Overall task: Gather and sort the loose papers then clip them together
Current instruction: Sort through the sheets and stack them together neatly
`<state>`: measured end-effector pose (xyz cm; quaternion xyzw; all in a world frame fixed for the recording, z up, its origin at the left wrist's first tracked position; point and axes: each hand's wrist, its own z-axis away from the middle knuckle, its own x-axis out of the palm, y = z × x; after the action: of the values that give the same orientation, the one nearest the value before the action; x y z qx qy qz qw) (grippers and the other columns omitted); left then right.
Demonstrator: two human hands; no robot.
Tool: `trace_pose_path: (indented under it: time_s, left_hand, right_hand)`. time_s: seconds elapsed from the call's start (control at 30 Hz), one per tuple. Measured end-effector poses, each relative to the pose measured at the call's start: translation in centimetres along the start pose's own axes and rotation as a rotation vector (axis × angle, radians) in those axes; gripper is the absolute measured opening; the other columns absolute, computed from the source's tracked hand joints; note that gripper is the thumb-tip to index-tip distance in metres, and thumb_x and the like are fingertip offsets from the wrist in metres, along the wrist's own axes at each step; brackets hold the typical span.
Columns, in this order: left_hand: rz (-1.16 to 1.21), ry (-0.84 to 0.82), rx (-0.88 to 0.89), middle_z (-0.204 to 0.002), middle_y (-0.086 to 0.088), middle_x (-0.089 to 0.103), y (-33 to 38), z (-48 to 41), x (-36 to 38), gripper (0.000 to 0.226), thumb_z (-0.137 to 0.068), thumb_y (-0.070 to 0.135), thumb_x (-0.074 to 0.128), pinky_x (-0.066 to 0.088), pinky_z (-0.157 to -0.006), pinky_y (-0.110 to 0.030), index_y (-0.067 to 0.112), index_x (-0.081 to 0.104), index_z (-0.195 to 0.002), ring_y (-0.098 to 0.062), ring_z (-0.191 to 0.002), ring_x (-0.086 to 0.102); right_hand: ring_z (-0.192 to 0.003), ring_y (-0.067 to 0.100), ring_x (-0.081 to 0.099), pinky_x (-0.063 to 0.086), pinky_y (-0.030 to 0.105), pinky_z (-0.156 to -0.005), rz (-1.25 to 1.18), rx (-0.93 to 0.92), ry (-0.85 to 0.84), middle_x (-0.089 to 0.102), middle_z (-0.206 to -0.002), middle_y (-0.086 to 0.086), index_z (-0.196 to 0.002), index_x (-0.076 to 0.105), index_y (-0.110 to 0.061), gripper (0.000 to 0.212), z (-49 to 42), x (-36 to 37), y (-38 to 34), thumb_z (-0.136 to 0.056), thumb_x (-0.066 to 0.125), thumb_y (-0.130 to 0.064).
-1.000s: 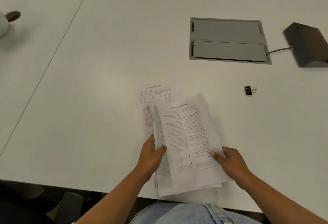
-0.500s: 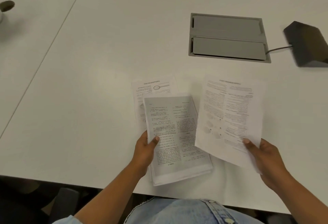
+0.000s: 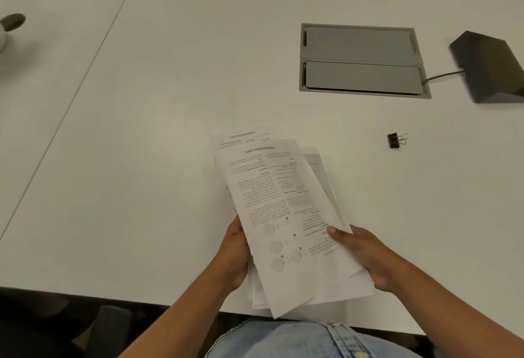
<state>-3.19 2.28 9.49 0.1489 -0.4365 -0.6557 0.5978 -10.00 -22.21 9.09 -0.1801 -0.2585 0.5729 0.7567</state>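
A loose stack of printed white papers (image 3: 280, 210) is held over the near edge of the white table (image 3: 141, 159), with the sheets fanned and askew. My left hand (image 3: 234, 255) grips the stack's left side, fingers under it. My right hand (image 3: 365, 255) holds the right side, thumb on the top sheet. The top sheet's text faces away from me. One more printed sheet (image 3: 241, 135) peeks out beyond the stack's far edge; whether it lies on the table I cannot tell. A small black binder clip (image 3: 395, 140) lies on the table, to the right of the papers.
A grey cable hatch (image 3: 360, 60) is set into the table behind the clip. A dark wedge-shaped box (image 3: 490, 65) with a cable sits at the far right. A small potted plant (image 3: 8, 29) is at the far left. My denim-clad lap shows below the table edge.
Half a second ago my right hand held one sheet apart at the right. That sheet is now back on the stack, and both hands hold the papers together.
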Motion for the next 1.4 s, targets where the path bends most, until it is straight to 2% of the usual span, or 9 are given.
trace_pose_path:
  time_s: [0.23,0.4,0.57,0.73,0.93,1.07,1.17,1.27,1.4]
  left_hand:
    - [0.064,0.108,-0.076,-0.133,0.004,0.067,0.4,-0.5,-0.7,0.055,-0.096,0.066,0.028,0.041,-0.111,-0.047,0.04,0.06,-0.132,-0.02,-0.127,0.059]
    - [0.076,0.02,0.003,-0.118,0.003,0.075,1.9,-0.5,0.1,0.06,-0.063,0.077,0.065,0.056,-0.093,-0.039,0.039,0.075,-0.109,-0.02,-0.113,0.069]
    - [0.003,0.047,-0.009,-0.127,-0.003,0.07,2.0,-1.5,-0.1,0.056,-0.078,0.035,0.079,0.047,-0.106,-0.053,0.021,0.063,-0.13,-0.026,-0.12,0.065]
    - [-0.081,0.192,-0.119,-0.117,0.004,0.074,0.3,-2.5,1.5,0.045,-0.083,0.034,0.077,0.051,-0.102,-0.041,0.023,0.067,-0.125,-0.019,-0.111,0.069]
    - [-0.219,0.177,-0.129,-0.119,0.009,0.071,-2.8,-4.1,1.1,0.039,-0.086,0.03,0.075,0.049,-0.082,-0.019,0.023,0.065,-0.123,-0.01,-0.112,0.064]
    - [-0.518,0.538,-0.159,-0.113,-0.002,0.065,-3.4,-5.8,-0.2,0.049,-0.082,0.043,0.075,0.053,-0.088,-0.034,0.013,0.062,-0.118,-0.02,-0.101,0.063]
    - [-0.821,0.792,-0.151,-0.127,-0.01,0.055,-2.9,-6.9,-1.2,0.073,-0.075,0.051,0.078,0.051,-0.095,-0.044,0.009,0.052,-0.129,-0.029,-0.116,0.057]
    - [-1.112,0.826,-0.264,-0.13,-0.014,0.046,-2.2,-7.7,-1.1,0.091,-0.067,0.063,0.077,0.047,-0.094,-0.046,0.006,0.043,-0.13,-0.031,-0.122,0.048]
    - [-1.202,0.799,-0.242,-0.129,-0.015,0.044,-2.3,-8.5,-0.5,0.091,-0.066,0.059,0.081,0.051,-0.091,-0.043,0.004,0.041,-0.127,-0.03,-0.118,0.05]
  right_hand:
    - [-0.109,0.029,0.068,0.053,0.045,-0.094,0.006,-0.204,0.006,0.071,-0.12,0.011,-0.125,0.063,-0.01,0.033,0.8,-0.5,-0.2,-0.092,0.06,-0.012]
    - [-0.112,0.035,0.066,0.055,0.044,-0.091,0.104,-0.208,-0.151,0.069,-0.122,0.017,-0.124,0.064,-0.003,0.039,1.7,-2.4,-1.4,-0.085,0.063,0.001]
    - [-0.117,0.031,0.064,0.053,0.043,-0.094,0.271,-0.179,-0.282,0.068,-0.127,0.01,-0.131,0.056,-0.01,0.051,2.2,-3.0,-3.5,-0.083,0.067,0.002]
    - [-0.104,0.024,0.071,0.055,0.046,-0.092,0.242,-0.152,-0.025,0.074,-0.116,0.003,-0.127,0.061,-0.021,0.043,0.2,-2.6,-2.4,-0.087,0.068,-0.033]
    - [-0.105,0.019,0.07,0.052,0.045,-0.097,0.209,-0.183,0.154,0.073,-0.117,-0.003,-0.129,0.059,-0.022,0.048,-1.3,-2.9,1.0,-0.085,0.071,-0.035]
    - [-0.102,0.021,0.068,0.052,0.041,-0.095,0.273,-0.211,0.318,0.072,-0.114,0.0,-0.125,0.061,-0.017,0.033,-1.2,-3.8,1.9,-0.093,0.063,-0.023]
    - [-0.099,0.019,0.067,0.051,0.031,-0.08,0.3,-0.232,0.401,0.071,-0.107,-0.004,-0.12,0.062,-0.02,0.024,-0.6,-4.7,2.3,-0.096,0.058,-0.02]
    - [-0.097,0.016,0.067,0.049,0.026,-0.074,0.235,-0.243,0.433,0.071,-0.106,-0.006,-0.118,0.064,-0.019,0.022,0.1,-5.4,2.5,-0.098,0.054,-0.021]
    - [-0.102,0.02,0.068,0.052,0.038,-0.089,0.234,-0.256,0.455,0.072,-0.111,-0.003,-0.121,0.063,-0.02,0.026,0.9,-6.2,2.8,-0.098,0.053,-0.026]
